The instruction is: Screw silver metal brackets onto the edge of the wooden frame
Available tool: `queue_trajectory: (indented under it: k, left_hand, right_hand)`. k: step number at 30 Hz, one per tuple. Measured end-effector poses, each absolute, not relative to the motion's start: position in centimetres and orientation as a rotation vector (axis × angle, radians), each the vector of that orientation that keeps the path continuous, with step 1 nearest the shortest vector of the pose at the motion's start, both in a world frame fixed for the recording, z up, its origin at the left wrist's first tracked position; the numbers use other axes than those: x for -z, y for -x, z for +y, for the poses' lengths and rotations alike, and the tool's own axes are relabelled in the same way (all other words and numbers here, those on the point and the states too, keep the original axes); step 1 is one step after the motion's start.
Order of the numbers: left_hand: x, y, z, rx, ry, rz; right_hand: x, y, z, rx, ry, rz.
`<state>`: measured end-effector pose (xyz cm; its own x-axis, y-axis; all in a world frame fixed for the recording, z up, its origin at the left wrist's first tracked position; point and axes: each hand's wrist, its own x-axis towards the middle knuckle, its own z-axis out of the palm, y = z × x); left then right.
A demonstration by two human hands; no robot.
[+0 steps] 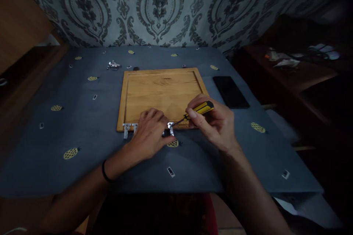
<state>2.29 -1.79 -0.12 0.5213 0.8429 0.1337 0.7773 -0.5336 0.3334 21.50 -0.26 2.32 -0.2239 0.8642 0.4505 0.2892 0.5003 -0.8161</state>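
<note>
A wooden panel [162,93] with a raised frame lies flat on the cloth-covered table. My left hand [149,132] rests across its near edge, thumb and index finger around a metal hinge [171,129]. Metal hinge plates [127,130] show on that edge left of the hand, partly hidden by it. A yellow-and-black screwdriver [202,108] is gripped in my right hand [215,125], slanting down to the left. Its tip meets the hinge beside my left thumb; whether a screw sits under it is too small to tell.
A black phone [231,91] lies right of the panel. Small shiny metal pieces [113,65] sit beyond its far left corner. The blue tablecloth [91,117] has pineapple prints. A patterned curtain [160,7] hangs behind, and a side table [298,69] with assorted items stands at right.
</note>
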Motion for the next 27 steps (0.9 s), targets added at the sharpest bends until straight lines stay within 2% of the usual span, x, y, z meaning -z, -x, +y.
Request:
queue_trajectory:
  k: [15, 27]
  left_hand:
    - [0.3, -2.3, -1.8, -0.404, -2.535, 1.375]
    - [0.3, -2.2, -1.6, -0.388, -2.544, 1.349]
  right_hand:
    - [-2.5, -21.5, -0.4, -1.061, 0.983, -1.612]
    - [-2.2, -19.9, 0.1, -1.125, 0.935, -1.453]
